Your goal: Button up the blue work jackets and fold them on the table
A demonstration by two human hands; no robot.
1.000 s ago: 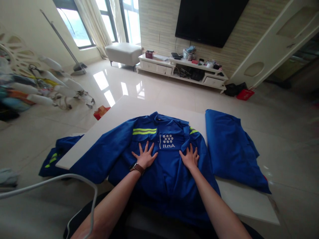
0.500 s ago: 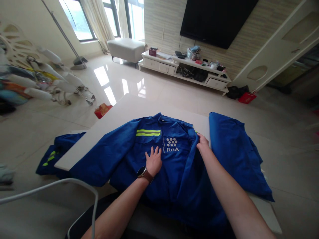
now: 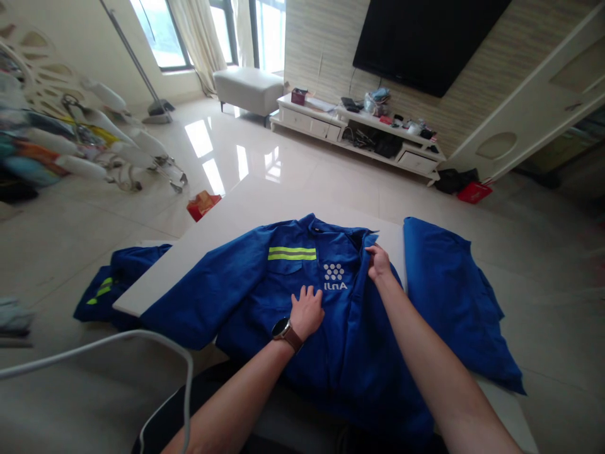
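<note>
A blue work jacket [image 3: 246, 271] lies spread across the white board [image 3: 265, 195], with a yellow-green reflective stripe and a white logo on its chest. My left hand [image 3: 307, 310] rests on the jacket's front just below the logo, fingers apart and slightly bent. My right hand [image 3: 378, 261] is closed around the jacket's cloth at its right shoulder edge, which is lifted and folded inward. The right sleeve is out of sight. Close by on the right, a folded blue garment [image 3: 449, 296] lies over the board's edge.
Another blue garment with yellow-green strips [image 3: 101, 290] sits at the left, lower than the board. A white curved tube [image 3: 142, 334] crosses the lower left. Beyond are a red box [image 3: 203, 205] on the floor, a low TV cabinet [image 3: 307, 123] and a grey bench [image 3: 250, 85].
My right hand has drawn the jacket's shoulder edge inward and up, folding it over. My left hand stays on the jacket's front with its fingers more bent. The whole view has shifted slightly.
</note>
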